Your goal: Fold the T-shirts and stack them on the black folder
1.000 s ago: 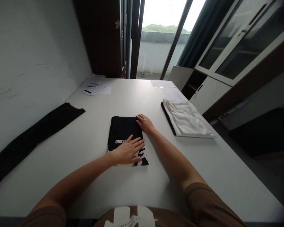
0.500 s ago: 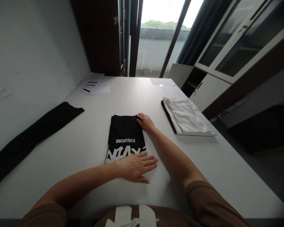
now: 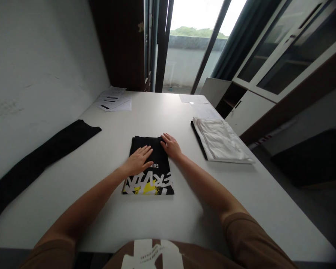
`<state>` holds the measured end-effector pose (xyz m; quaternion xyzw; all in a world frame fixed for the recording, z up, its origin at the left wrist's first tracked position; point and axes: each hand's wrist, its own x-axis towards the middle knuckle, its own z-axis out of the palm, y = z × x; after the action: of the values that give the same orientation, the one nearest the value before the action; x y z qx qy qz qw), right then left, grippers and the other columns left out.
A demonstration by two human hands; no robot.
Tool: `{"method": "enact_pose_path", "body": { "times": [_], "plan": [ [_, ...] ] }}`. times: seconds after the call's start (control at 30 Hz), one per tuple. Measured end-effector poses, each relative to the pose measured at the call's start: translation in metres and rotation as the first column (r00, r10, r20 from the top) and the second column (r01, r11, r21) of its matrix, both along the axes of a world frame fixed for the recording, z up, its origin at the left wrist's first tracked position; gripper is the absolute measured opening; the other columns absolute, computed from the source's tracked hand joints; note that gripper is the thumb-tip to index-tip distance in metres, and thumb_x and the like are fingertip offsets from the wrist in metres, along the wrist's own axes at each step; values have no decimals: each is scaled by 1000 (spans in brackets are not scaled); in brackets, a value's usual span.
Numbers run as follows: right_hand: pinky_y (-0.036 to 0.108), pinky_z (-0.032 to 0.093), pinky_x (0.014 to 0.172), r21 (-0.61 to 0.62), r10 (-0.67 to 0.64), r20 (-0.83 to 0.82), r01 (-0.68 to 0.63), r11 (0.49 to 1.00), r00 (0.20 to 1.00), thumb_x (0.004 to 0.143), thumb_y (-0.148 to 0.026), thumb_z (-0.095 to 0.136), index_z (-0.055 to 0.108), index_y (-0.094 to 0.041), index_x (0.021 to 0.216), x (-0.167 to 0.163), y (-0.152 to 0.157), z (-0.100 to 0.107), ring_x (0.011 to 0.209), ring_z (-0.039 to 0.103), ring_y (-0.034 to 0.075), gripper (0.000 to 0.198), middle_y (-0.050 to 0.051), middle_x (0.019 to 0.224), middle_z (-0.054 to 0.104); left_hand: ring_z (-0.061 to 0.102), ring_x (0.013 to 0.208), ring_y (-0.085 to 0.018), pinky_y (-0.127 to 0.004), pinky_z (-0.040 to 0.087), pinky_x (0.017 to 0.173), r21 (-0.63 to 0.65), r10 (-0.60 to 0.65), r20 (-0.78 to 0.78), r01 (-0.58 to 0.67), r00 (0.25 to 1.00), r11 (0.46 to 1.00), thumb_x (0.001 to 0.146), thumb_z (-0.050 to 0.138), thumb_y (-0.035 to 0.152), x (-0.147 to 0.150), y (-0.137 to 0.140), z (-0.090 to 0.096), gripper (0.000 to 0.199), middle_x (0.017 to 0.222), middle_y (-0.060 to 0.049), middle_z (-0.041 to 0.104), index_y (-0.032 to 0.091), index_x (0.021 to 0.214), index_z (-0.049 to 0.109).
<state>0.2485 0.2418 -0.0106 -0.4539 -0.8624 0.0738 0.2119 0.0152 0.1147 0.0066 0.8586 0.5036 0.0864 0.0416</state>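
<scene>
A black garment (image 3: 162, 160), folded into a rectangle, lies flat on the white table in front of me. White lettering and a yellow print cover its near half; the letters appear upside down. My left hand (image 3: 139, 160) rests palm down on its upper left part, fingers stretched out, hiding some of the small lettering. At the far right corner, my right hand (image 3: 170, 145) touches the garment's edge with its fingers extended. Neither hand grips the cloth.
To the right is a stack of folded white and black clothes (image 3: 221, 140). A long black garment (image 3: 50, 149) lies at the left beside the wall. Papers (image 3: 114, 100) sit at the table's far left corner, more sheets (image 3: 197, 102) at the far right. Cabinets (image 3: 257, 108) stand beyond the right edge.
My left hand has moved from the garment's near right edge up and left onto its upper part, uncovering the yellow print. My right hand stays at the far right corner.
</scene>
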Motion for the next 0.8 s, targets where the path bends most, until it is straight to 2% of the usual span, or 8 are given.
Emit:
{"method": "enact_pose_path", "body": {
  "times": [0.1, 0.27, 0.43, 0.53, 0.63, 0.7, 0.8],
  "plan": [
    [43, 24, 127, 0, 77, -16, -77, 997, 997, 106, -49, 37, 39, -21, 160, -14, -30, 1, 155, 27, 22, 61, 8, 165, 35, 17, 159, -27, -49, 16, 129, -19, 122, -34, -123, 992, 992, 102, 34, 65, -23, 10, -8, 77, 170, -10, 24, 18, 163, 30],
    [47, 15, 129, -82, 130, 117, -121, 989, 985, 102, -66, 39, 32, -17, 163, -22, -66, -9, 158, 15, 27, 79, 11, 170, 21, 13, 159, -30, -53, 11, 128, -11, 182, -68, -184, 981, 983, 99, 40, 68, -44, 14, -20, 82, 172, -9, 17, 20, 164, 29],
    [49, 11, 129, -107, 98, 191, -78, 991, 977, 101, -68, 38, 31, -17, 163, 2, -61, -9, 159, 13, 27, 81, 11, 170, 19, 16, 159, -31, -55, 13, 127, -65, 330, -70, -334, 941, 940, 100, 36, 69, -56, 9, -18, 83, 171, -14, 17, 18, 165, 25],
    [50, 10, 129, -90, 75, 186, -59, 994, 980, 101, -68, 38, 31, -17, 163, 4, -61, -7, 159, 13, 27, 80, 11, 170, 20, 12, 159, -30, -54, 13, 127, -50, 242, -42, -244, 969, 969, 99, 37, 71, -45, 6, -15, 85, 172, -13, 14, 18, 165, 25],
    [47, 9, 129, -62, 152, 176, -144, 988, 972, 102, -66, 37, 32, -18, 163, -7, -59, -7, 159, 11, 25, 78, 10, 170, 20, 8, 160, -29, -52, 9, 129, 15, 153, -57, -153, 987, 988, 99, 39, 69, -29, 13, -15, 82, 173, -10, 12, 19, 163, 31],
    [46, 10, 129, -84, 167, 181, -154, 985, 969, 103, -67, 35, 32, -19, 163, -13, -50, -7, 159, 12, 24, 77, 9, 170, 21, 9, 160, -29, -53, 7, 128, 33, 207, -83, -205, 975, 978, 100, 38, 66, -24, 24, -15, 78, 172, -11, 15, 17, 162, 34],
    [49, 11, 129, -119, 75, 201, -51, 992, 977, 102, -67, 34, 33, -18, 163, -16, -29, -8, 159, 13, 26, 78, 10, 170, 22, 13, 159, -35, -61, 4, 126, 45, 397, -112, -394, 911, 918, 101, 34, 63, -25, 42, -13, 77, 170, -16, 23, 13, 161, 35]
  ]
}}
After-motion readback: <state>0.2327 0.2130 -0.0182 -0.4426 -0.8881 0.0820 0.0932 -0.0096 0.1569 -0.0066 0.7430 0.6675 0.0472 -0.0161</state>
